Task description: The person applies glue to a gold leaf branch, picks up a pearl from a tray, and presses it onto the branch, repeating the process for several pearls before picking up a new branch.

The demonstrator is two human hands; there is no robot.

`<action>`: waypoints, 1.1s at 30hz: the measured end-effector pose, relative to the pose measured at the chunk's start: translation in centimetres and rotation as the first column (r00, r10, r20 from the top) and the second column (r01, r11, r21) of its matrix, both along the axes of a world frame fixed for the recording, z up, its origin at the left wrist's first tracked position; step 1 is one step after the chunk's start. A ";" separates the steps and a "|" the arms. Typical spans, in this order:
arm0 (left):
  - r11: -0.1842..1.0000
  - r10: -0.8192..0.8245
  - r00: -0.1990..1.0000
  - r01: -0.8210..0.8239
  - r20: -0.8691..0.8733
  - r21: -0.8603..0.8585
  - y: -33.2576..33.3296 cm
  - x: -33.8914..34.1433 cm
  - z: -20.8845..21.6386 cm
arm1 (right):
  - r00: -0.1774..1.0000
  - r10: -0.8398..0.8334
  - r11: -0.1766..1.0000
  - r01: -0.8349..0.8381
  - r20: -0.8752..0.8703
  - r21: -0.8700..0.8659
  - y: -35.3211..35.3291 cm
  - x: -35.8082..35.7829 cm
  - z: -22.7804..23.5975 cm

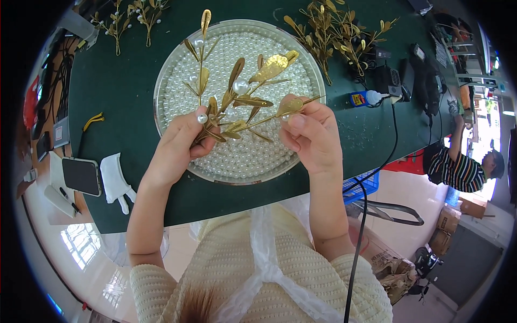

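Over a round clear tray [160, 110] filled with white pearl beads [231, 156], I hold a gold metal leaf branch [245, 101] with a few pearls on it. My left hand [186, 134] is closed round the base of the branch, with a pearl showing at the thumb. At the tip of one right-hand twig, my right hand [313, 129] pinches near a leaf, and a pearl [285, 117] sits beside its thumb and fingers. Other twigs fan up and away from me. The fingers of both hands are partly hidden.
More gold branches [336, 35] lie at the back right, and pearled sprigs [116, 27] at the back left. A glue bottle [366, 98] and a black device [389, 81] stand to the right. Yellow-handled tweezers [93, 121], a phone [82, 176] and a white glove [116, 180] lie left. A person [463, 167] is far right.
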State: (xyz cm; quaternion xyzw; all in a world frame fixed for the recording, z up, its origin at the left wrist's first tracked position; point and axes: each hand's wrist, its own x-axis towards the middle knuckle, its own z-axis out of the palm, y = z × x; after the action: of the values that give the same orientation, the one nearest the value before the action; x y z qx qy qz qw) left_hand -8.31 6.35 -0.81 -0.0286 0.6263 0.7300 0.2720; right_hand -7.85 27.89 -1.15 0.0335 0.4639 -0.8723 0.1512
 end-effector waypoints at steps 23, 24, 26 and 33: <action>0.997 0.035 0.999 -0.035 -0.006 0.070 -0.1 -0.1 -0.3 | 0.885 0.354 0.112 0.281 -0.302 0.953 -0.1 -0.4 0.3; 0.998 0.046 0.999 -0.046 -0.003 0.038 0.1 -0.1 -0.1 | 0.896 0.342 0.090 0.270 -0.284 0.959 0.0 -0.4 0.2; 0.998 0.057 0.998 -0.057 -0.001 0.005 0.2 -0.1 0.0 | 0.898 0.336 0.066 0.277 -0.283 0.958 0.0 -0.5 0.1; 0.998 0.051 0.999 -0.051 -0.003 0.023 0.1 -0.1 -0.1 | 0.855 0.422 -0.002 0.333 -0.301 0.943 -0.5 -0.9 0.4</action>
State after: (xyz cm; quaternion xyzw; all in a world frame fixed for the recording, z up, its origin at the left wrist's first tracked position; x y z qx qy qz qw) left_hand -8.37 6.45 -0.95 -0.0401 0.6174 0.7439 0.2528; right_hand -8.79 27.43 -0.77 -0.1199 0.9615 -0.2464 -0.0191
